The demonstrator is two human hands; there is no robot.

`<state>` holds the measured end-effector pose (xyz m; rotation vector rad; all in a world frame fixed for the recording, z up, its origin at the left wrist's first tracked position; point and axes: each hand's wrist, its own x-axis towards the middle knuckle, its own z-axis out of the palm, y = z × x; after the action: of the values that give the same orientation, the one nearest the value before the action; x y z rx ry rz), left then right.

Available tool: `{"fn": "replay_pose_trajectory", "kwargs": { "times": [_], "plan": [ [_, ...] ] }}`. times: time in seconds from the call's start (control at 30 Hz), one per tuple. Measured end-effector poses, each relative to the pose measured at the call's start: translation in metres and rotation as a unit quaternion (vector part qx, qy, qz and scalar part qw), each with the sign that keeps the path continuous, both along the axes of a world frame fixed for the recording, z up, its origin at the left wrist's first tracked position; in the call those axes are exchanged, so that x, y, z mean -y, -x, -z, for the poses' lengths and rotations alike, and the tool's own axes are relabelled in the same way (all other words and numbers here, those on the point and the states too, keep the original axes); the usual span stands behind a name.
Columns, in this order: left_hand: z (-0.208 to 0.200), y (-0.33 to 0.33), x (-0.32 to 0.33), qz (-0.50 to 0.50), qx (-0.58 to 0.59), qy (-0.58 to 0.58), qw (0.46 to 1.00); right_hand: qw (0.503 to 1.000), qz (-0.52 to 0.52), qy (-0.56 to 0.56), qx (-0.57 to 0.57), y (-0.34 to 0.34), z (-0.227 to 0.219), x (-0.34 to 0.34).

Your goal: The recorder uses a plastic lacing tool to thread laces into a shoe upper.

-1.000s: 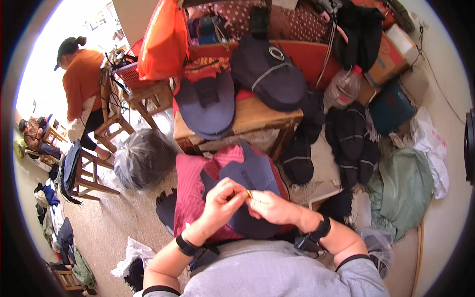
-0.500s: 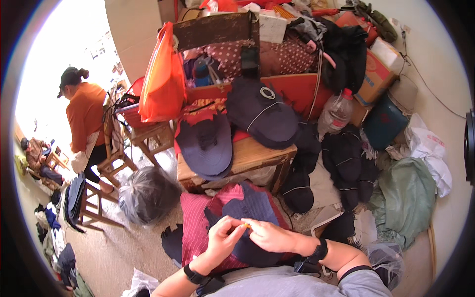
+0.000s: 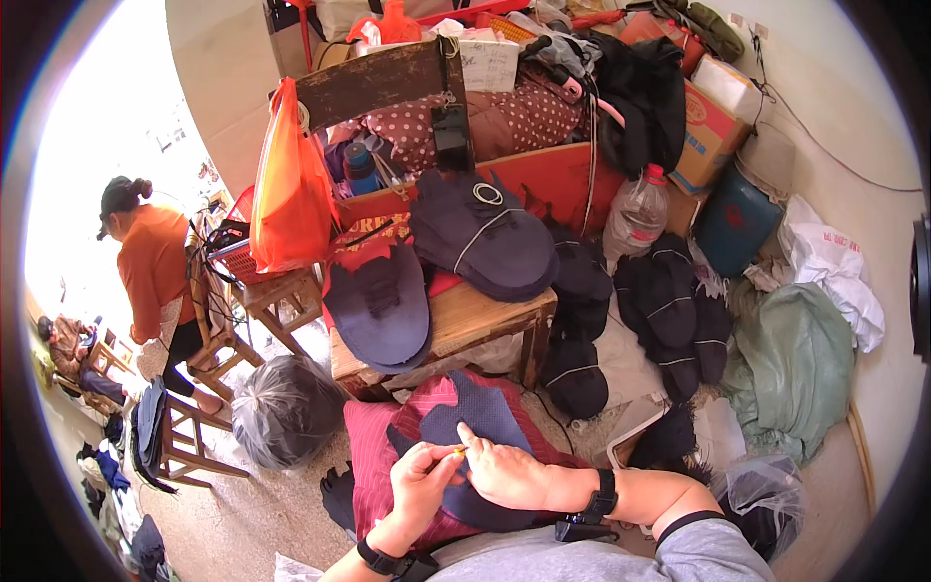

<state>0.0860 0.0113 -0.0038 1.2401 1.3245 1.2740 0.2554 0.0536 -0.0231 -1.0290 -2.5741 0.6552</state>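
Over my lap, my left hand and my right hand meet at the fingertips. Both are closed in a pinch around a small yellow thing, too small to name. Beneath them lies a dark navy, sole-shaped fabric piece, partly covered by my hands. Under that piece spreads a red striped cloth. Beyond my lap, a similar navy piece with a ragged end rests on the wooden stool. Beside it sits a string-tied stack of such pieces, with a pale ring of cord on top.
More tied dark bundles lie on the floor to the right, near a clear plastic bottle and a green sack. At left are a stuffed plastic bag, a stool and a person in orange.
The view has shifted a little. My hands stay together at the small yellow thing and look slightly lower and further left; my right index finger now points up more.
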Motion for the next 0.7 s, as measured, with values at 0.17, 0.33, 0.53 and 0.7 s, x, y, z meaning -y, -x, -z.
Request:
{"fn": "replay_pose_trajectory", "kwargs": {
  "times": [0.17,0.33,0.53,0.7],
  "plan": [
    [0.006,-0.003,-0.001,0.031,0.047,0.076,0.995,0.999,0.001,-0.035,0.036,-0.009,-0.015,0.002],
    [0.007,0.002,-0.003,0.032,0.062,0.065,0.995,0.99,0.006,0.083,-0.111,-0.01,-0.023,-0.003],
    [0.008,-0.003,-0.004,0.055,0.191,0.054,0.979,0.982,0.03,0.091,-0.162,-0.017,-0.027,-0.001],
    [0.001,-0.003,0.002,0.084,0.298,0.122,0.943,0.983,-0.033,0.125,-0.132,-0.039,-0.038,-0.007]
  ]
}}
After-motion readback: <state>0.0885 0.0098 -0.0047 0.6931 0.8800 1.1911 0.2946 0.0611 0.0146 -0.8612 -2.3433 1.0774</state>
